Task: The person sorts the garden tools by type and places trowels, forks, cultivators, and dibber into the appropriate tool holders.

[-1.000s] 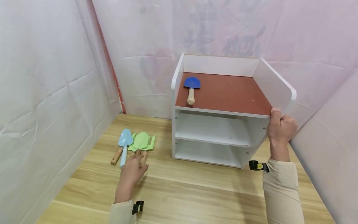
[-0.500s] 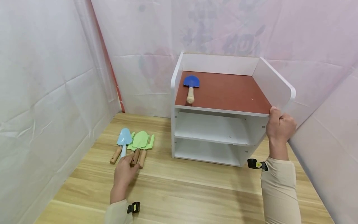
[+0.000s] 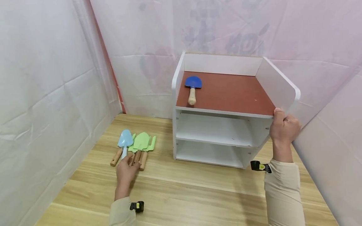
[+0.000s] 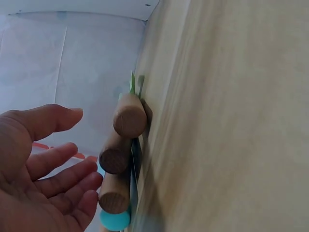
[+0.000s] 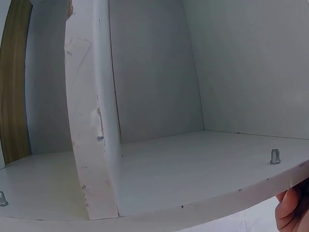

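Observation:
On the left of the table lies a group of garden tools: a light blue trowel point(image 3: 125, 138), a green trowel point(image 3: 141, 140) with a brown handle and a green fork point(image 3: 152, 143) with a wooden handle. My left hand point(image 3: 126, 171) is at the handle ends. In the left wrist view its thumb and fingers are spread beside the wooden handles point(image 4: 129, 116), fingertips right by them. My right hand point(image 3: 284, 129) grips the front right edge of a white shelf unit point(image 3: 223, 111); only its fingers point(image 5: 287, 210) show in the right wrist view.
A blue trowel point(image 3: 193, 82) with a pale wooden handle lies on the unit's reddish-brown top. Another wooden handle point(image 3: 116, 157) sticks out under the light blue trowel. Pale sheeting point(image 3: 144, 84) surrounds the wooden table point(image 3: 181, 194). Small metal pegs point(image 5: 275, 156) stick out inside the unit.
My left hand has drawn back from over the green trowel's handle to the handle ends, moving left and toward me. The right hand keeps its grip on the shelf unit.

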Motion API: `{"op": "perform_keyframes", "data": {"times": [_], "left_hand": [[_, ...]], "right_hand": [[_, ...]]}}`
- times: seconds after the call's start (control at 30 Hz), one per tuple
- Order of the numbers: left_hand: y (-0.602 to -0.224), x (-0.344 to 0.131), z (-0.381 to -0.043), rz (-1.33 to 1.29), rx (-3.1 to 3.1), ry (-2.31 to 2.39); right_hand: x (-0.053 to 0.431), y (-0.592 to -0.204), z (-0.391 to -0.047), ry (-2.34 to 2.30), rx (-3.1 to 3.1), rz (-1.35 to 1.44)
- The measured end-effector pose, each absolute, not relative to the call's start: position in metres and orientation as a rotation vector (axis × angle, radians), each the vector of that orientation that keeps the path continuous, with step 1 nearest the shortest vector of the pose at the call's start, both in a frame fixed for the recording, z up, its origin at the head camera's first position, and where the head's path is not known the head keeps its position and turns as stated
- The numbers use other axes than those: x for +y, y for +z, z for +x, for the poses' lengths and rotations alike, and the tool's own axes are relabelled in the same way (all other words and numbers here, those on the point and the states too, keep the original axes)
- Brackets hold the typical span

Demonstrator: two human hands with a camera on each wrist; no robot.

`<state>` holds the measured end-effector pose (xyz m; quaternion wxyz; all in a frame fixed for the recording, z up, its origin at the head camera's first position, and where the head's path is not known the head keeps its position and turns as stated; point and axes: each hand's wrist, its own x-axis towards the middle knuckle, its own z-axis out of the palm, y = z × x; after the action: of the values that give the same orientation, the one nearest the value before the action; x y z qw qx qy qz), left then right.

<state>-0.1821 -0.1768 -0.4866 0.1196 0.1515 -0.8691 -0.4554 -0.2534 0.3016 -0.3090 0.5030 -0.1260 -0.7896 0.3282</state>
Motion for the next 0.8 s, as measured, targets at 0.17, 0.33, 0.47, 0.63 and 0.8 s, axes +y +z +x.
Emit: {"op": "perform_keyframes", "data": {"times": [0.17,0.33,0.47,0.63,0.8], "left_hand": [[-0.487,-0.178,-0.189,0.437,-2.551,-1.315],[-0.488,-0.175,-0.189,0.455,-2.556,-1.287],[-0.49,-0.174,-0.188,0.453,-2.554,-1.257],[-0.492,-0.173,-0.192,0.45,-2.539,-1.211],[-0.491,-0.168,-0.197,0.434,-2.573,-1.202]], "right_hand": [[0.302,-0.309,-0.253,0.804,-1.896,-0.307],[0.301,-0.308,-0.252,0.796,-1.892,-0.318],[0.3,-0.308,-0.253,0.794,-1.896,-0.307],[0.299,-0.309,-0.257,0.786,-1.896,-0.298],[0.3,-0.308,-0.259,0.768,-1.902,-0.304]]}}
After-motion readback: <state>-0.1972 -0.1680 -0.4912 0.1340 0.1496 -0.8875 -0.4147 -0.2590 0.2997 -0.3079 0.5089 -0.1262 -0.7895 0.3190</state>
